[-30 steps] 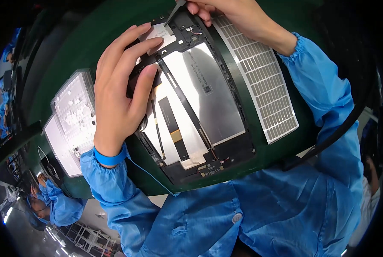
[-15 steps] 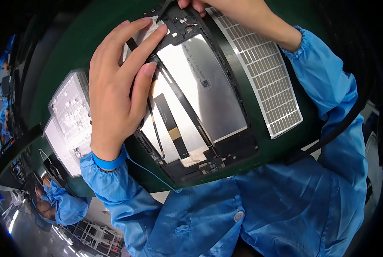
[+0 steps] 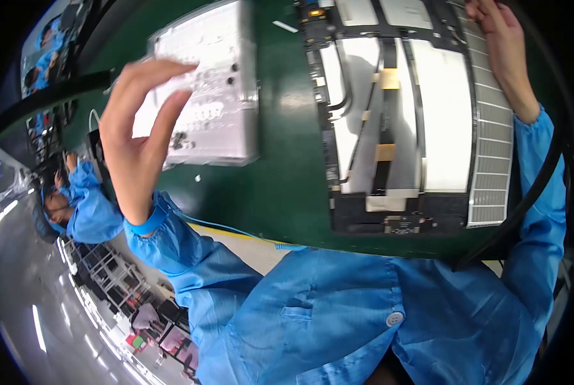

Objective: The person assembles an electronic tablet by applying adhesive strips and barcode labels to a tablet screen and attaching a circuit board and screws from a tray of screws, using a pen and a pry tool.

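My left hand (image 3: 136,122) hovers over a clear plastic tray (image 3: 245,128) that holds small white and dark parts. Its thumb and index finger are apart, with nothing visible between them. To the right lies an opened tablet (image 3: 357,215), with a black frame, silver battery panels (image 3: 444,128) and dark flex cables (image 3: 383,125). My right hand (image 3: 508,54) is at the far right, by the upper end of a grid sheet of silver strips (image 3: 492,147). Its fingers are curled together at the picture's upper edge; what they hold, if anything, cannot be made out.
The green work surface (image 3: 280,199) carries a small white strip (image 3: 285,26) and a white speck (image 3: 197,178). A blue cord (image 3: 235,232) runs from my left wrist band. A dark cable (image 3: 524,208) curves past my right sleeve. Another person in blue (image 3: 91,205) sits at left.
My left hand has left the tablet's far end and moved left over the tray. My right hand is now beside the grid sheet. The view has swung left, so the tablet appears farther right.
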{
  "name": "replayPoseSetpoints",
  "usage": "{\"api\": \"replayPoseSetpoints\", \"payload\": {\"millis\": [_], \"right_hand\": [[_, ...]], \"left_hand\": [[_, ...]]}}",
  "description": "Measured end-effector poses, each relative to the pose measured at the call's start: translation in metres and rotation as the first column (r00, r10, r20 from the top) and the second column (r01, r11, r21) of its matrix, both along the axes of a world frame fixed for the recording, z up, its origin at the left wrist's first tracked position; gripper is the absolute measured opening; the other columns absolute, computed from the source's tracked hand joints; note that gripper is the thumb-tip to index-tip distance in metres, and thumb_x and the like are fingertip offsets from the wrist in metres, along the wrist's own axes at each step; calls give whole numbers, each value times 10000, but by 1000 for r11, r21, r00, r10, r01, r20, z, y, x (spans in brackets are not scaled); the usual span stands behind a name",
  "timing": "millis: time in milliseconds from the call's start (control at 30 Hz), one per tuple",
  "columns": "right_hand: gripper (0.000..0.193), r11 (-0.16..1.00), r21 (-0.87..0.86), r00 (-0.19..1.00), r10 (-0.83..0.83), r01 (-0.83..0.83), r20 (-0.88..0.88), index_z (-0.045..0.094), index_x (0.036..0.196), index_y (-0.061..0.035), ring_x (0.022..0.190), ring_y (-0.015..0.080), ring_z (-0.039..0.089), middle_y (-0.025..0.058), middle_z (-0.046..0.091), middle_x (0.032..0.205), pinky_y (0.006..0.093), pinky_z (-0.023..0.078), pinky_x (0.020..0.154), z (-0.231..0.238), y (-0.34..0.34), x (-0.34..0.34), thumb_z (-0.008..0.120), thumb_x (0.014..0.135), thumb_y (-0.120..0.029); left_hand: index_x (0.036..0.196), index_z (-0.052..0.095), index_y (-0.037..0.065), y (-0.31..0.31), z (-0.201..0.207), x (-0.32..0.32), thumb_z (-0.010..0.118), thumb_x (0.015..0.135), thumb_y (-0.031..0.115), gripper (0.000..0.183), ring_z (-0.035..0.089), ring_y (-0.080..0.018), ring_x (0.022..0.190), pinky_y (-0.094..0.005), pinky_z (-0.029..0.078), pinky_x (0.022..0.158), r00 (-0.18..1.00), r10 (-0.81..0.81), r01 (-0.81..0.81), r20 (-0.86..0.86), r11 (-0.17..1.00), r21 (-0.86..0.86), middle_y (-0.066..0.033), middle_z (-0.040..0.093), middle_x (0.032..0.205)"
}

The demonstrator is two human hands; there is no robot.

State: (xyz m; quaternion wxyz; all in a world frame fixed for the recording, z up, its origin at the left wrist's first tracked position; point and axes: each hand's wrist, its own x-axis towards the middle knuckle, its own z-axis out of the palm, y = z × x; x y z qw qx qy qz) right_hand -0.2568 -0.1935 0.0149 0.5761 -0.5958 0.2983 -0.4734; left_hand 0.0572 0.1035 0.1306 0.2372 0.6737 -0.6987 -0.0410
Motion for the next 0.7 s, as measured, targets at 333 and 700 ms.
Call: {"api": "replayPoseSetpoints", "payload": {"millis": [333,700], "right_hand": [[398,999,-34,980,-26,20,-195,595,1379,-10,1038,102,619,89,678,1199,234,460,1018,-33,-44,-50,515,1086,-268],[355,942,-330,934,-169,60,-315,631,1345,0,862,91,588,82,705,1042,233,485,893,-5,-29,-44,530,1082,-217]], "left_hand": [[954,757,52,74,-31,28,815,738,23,226,636,-237,918,-338,491,830,971,233,-215,-57,951,221,-76,664,943],[911,717,30,56,-46,39,785,775,23,152,628,-225,896,-346,485,853,987,136,-116,-90,973,200,-58,675,935]]}}
